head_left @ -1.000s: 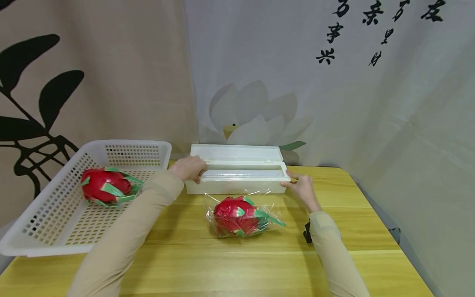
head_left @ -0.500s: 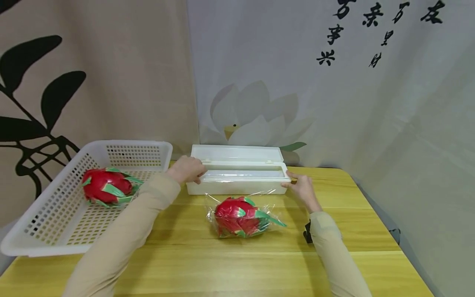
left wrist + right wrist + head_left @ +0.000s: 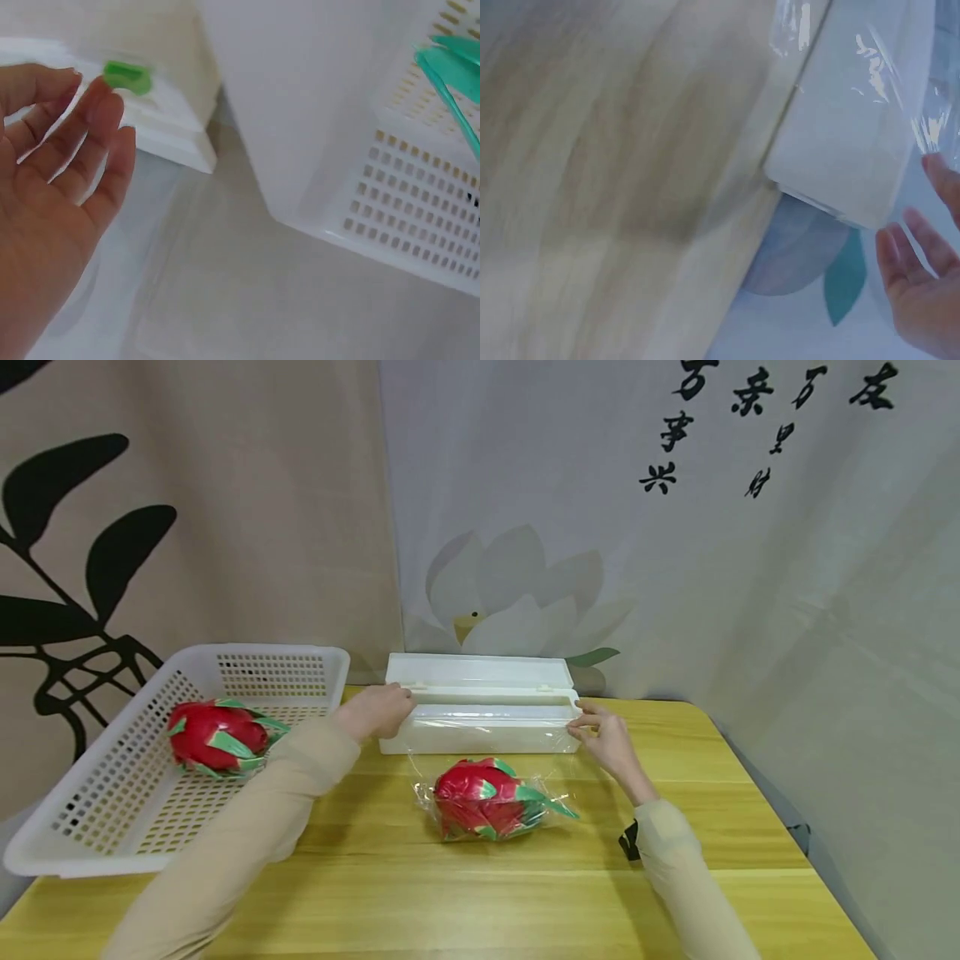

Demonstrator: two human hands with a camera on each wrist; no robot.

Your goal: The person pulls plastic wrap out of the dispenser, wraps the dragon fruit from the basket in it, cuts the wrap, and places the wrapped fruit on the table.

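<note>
Box (image 3: 480, 742) seen as smooth plastic, low gloss; film (image 3: 932, 129) as clear, creased, very glossy plastic. Perforated basket (image 3: 112, 866) seen as smooth plastic. Desk (image 3: 480, 902) faced in wood grain, soft sheen. Smooth, shiny skin seen on dragon fruit (image 3: 213, 737). Backdrop (image 3: 825, 568) and sleeves (image 3: 225, 860) seen as matt cloth.

A white box (image 3: 480, 695) stands at the frame's centre, lid (image 3: 480, 670) raised, clear film (image 3: 491, 737) stretched before it — the left hand (image 3: 375, 711) and right hand (image 3: 606, 745) pinch its two sides. Just below, a wrapped dragon fruit (image 3: 483, 797) lies on the wooden table (image 3: 450, 902). At left, a white basket (image 3: 97, 867) holds another dragon fruit (image 3: 213, 739); black lettering (image 3: 675, 431) marks the backdrop (image 3: 510, 452), upper right.
</note>
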